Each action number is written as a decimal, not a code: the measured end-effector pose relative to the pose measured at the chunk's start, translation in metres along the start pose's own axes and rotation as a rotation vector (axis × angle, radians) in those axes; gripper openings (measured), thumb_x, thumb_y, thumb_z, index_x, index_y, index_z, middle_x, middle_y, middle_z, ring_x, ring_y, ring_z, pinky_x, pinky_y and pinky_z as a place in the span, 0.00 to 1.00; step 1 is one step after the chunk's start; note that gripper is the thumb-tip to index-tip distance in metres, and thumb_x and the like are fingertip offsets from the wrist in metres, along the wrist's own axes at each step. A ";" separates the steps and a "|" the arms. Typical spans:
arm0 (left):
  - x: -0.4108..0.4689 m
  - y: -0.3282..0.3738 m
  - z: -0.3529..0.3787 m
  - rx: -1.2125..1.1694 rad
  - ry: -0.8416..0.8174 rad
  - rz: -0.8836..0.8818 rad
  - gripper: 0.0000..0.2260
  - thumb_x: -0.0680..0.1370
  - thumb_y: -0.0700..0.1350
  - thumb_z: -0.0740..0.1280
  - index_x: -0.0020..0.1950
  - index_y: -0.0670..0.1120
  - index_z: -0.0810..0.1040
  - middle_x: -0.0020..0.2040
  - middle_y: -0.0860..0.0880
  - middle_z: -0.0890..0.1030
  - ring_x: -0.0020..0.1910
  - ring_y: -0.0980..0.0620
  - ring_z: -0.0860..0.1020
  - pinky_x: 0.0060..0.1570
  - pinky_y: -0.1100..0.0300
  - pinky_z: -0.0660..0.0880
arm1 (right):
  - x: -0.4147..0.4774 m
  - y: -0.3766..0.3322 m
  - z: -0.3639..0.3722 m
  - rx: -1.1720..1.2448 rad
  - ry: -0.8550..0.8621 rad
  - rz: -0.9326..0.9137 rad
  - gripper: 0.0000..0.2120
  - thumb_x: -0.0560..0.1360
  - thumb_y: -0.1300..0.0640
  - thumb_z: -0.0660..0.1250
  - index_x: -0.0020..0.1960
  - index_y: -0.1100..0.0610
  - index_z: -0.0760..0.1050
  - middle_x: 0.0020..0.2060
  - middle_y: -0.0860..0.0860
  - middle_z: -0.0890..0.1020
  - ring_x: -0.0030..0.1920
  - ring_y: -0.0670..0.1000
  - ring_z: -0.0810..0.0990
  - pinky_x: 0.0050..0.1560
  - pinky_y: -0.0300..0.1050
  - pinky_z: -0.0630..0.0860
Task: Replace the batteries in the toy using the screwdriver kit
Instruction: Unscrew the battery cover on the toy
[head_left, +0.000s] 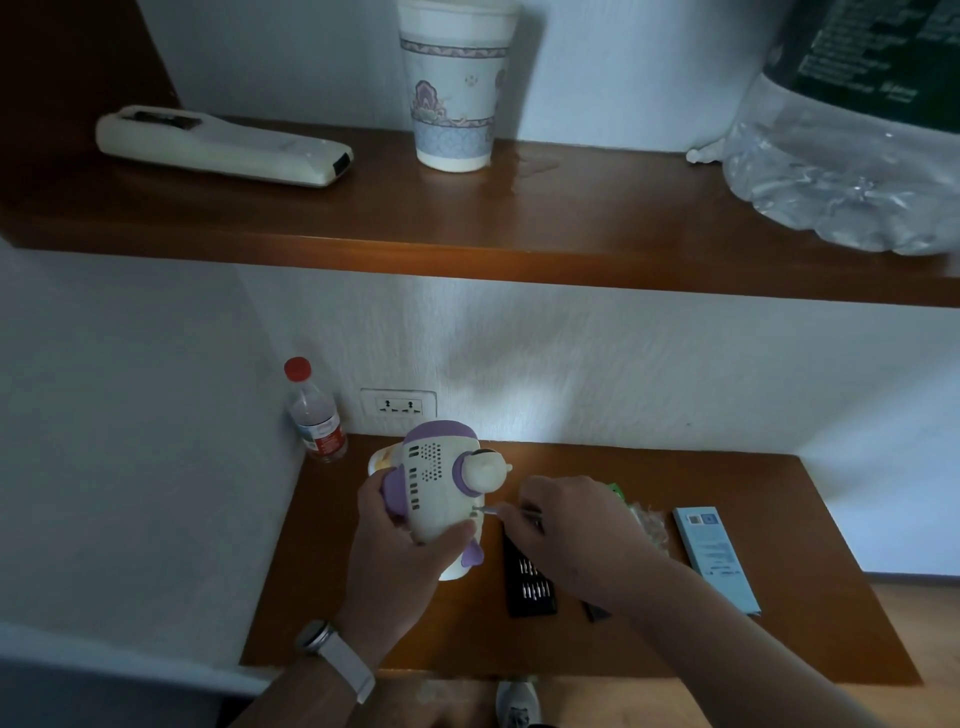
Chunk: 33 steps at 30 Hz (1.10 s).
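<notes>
The right hand's (566, 525) fingers are curled and pinch the thin metal screwdriver (511, 512), whose tip touches the lower right side of the toy (441, 478). The left hand (400, 551) grips the toy from below and from the left, with its fingers wrapped round the white body and one purple limb; it holds the toy in the air above the back left part of the table (675, 649), with the slotted back facing the camera. A watch (317, 636) with a pale strap sits on the left wrist. Under the right wrist a black case of bits (530, 582) lies open on the table, near its front edge. A crumpled clear wrapper (647, 519) lies just beyond the right hand, and a pale blue box (717, 558) lies towards the right edge. A small bottle (317, 415) with a red cap stands in the back left corner. On the shelf (519, 223) above are a remote control (223, 148), a paper cup (454, 85) and a large clear bottle (852, 156).
</notes>
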<state>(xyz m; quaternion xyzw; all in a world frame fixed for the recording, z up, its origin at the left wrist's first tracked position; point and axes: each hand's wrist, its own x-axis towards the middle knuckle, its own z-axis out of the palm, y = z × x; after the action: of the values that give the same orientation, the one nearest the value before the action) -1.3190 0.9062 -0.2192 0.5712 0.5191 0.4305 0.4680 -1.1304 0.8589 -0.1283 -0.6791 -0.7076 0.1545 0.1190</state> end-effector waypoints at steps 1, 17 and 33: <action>0.000 0.000 0.000 0.004 -0.001 0.002 0.39 0.60 0.53 0.81 0.62 0.65 0.61 0.52 0.68 0.75 0.51 0.60 0.79 0.35 0.69 0.78 | 0.000 0.000 0.000 0.009 -0.007 -0.001 0.19 0.80 0.41 0.60 0.34 0.46 0.62 0.27 0.45 0.70 0.26 0.44 0.67 0.28 0.36 0.58; 0.000 0.003 0.003 0.025 -0.006 0.029 0.38 0.61 0.51 0.82 0.59 0.70 0.60 0.50 0.76 0.72 0.52 0.69 0.76 0.34 0.71 0.77 | -0.002 0.006 0.000 -0.012 0.043 -0.031 0.22 0.79 0.36 0.52 0.34 0.49 0.65 0.26 0.47 0.71 0.24 0.45 0.66 0.27 0.38 0.59; 0.008 0.006 0.004 0.011 -0.015 0.033 0.38 0.62 0.48 0.82 0.54 0.77 0.61 0.49 0.74 0.74 0.51 0.69 0.77 0.34 0.70 0.78 | 0.003 0.000 -0.010 -0.020 0.030 -0.045 0.12 0.80 0.43 0.60 0.41 0.48 0.67 0.30 0.45 0.73 0.27 0.44 0.68 0.29 0.36 0.58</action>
<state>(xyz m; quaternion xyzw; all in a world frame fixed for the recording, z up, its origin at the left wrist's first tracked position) -1.3127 0.9139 -0.2139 0.5856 0.5082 0.4309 0.4617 -1.1268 0.8620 -0.1187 -0.6663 -0.7225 0.1346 0.1264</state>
